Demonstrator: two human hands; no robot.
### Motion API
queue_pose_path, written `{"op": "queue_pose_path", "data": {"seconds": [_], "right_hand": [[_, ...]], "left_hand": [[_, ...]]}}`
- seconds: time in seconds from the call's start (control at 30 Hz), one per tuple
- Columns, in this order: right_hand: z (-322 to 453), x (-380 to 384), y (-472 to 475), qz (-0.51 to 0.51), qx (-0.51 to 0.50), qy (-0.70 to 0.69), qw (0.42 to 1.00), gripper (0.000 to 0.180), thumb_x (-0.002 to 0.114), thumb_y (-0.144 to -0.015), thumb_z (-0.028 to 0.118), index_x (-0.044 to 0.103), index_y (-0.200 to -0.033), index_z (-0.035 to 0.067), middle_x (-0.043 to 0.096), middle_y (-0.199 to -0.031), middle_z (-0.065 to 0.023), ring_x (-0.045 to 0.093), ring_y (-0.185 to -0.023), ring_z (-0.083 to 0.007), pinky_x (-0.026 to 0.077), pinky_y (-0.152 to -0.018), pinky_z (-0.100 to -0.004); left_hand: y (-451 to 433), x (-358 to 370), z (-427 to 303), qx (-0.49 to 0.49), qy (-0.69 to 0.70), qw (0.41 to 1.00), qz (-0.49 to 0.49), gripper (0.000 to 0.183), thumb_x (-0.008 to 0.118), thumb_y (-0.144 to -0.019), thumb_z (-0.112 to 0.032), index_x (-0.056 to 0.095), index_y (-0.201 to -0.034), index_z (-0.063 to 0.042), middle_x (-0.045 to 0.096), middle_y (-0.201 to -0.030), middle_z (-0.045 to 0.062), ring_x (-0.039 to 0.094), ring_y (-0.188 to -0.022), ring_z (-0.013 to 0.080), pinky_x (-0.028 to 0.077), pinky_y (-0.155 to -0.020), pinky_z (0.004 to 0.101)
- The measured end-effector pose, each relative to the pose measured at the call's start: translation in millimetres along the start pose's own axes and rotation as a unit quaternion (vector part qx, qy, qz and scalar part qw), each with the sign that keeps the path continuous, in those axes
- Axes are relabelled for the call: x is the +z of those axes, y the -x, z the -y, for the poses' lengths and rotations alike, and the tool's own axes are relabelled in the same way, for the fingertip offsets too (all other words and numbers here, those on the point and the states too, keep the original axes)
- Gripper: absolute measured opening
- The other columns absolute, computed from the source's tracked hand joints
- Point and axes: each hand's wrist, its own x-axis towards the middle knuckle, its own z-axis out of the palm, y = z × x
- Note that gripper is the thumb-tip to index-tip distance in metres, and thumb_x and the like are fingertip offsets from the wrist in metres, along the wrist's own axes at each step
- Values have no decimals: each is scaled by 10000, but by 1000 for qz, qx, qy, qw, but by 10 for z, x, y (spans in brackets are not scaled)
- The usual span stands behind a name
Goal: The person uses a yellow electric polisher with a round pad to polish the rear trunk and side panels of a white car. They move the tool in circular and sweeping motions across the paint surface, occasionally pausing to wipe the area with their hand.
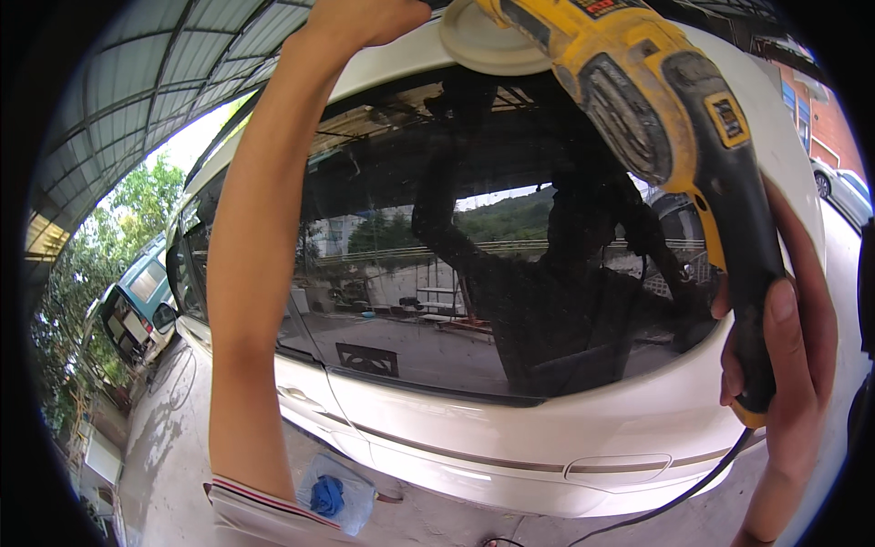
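Note:
My right hand (796, 349) grips the black rear handle of a yellow and black corded power polisher (629, 96). Its round pale pad (489, 41) lies at the top of the vehicle's side, above the dark window. My left hand (369, 20) is raised at the top edge of the view, left of the pad; its fingers are partly cut off, and whether it touches the body or holds anything is unclear. A white van (424, 424) fills the middle, its tinted side window (478, 239) reflecting a person and the yard.
The polisher's black cord (670, 509) hangs down at the lower right. A blue cloth (328, 496) lies on a light blue plastic sheet on the concrete. The van's side mirror (165, 318) juts out at left, near a teal van (143, 280). A silver car (844, 188) stands at right.

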Motion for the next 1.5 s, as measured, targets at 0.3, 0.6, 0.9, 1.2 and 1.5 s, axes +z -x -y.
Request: {"op": "queue_pose_path", "data": {"seconds": [0.3, 0.6, 0.9, 1.2, 1.5], "right_hand": [[-292, -482, 137, -41, -9, 41, 998, 613, 422, -1125, 459, 377, -1642, 134, 654, -891, -81, 567, -463, -63, 491, -425, -174], [-604, -981, 248, -81, 7, 55, 995, 603, 435, -1124, 454, 400, -1636, 137, 641, -874, -73, 552, -484, -57, 476, -441, -165], [-815, -1449, 291, -73, 3, 25, 997, 624, 475, -1107, 459, 418, -1628, 120, 669, -930, -86, 569, -540, -65, 490, -478, -188], [-934, -1706, 253, -119, 1, 14, 993, 663, 504, -1105, 436, 370, -1639, 66, 633, -780, -72, 556, -471, -65, 427, -431, -204], [-1052, -2010, 266, -150, 17, -29, 988, 704, 532, -1089, 418, 338, -1640, 24, 642, -782, -98, 545, -457, -81, 433, -402, -217]], "left_hand": [[-309, -57, -734, 19, 36, 999, -14, 159, 678, -713, -88, 711, -811, 33, 706, -847, 296, 700, -875, 477, 564, -767, 558], [-622, -41, -1380, 53, 55, 997, -10, 138, 675, -710, -84, 715, -762, 38, 701, -809, 293, 699, -821, 480, 567, -749, 551], [-859, -11, -1935, 87, 60, 994, -31, 163, 692, -698, -103, 714, -752, 50, 689, -787, 299, 695, -794, 479, 565, -728, 548], [-976, -48, -2241, 109, 68, 992, -21, 150, 712, -692, -107, 725, -758, 27, 705, -792, 271, 711, -786, 449, 578, -701, 524], [-1161, -73, -2692, 104, 97, 990, -13, 129, 760, -757, -118, 762, -812, -1, 736, -829, 231, 734, -843, 401, 593, -744, 486]]}}
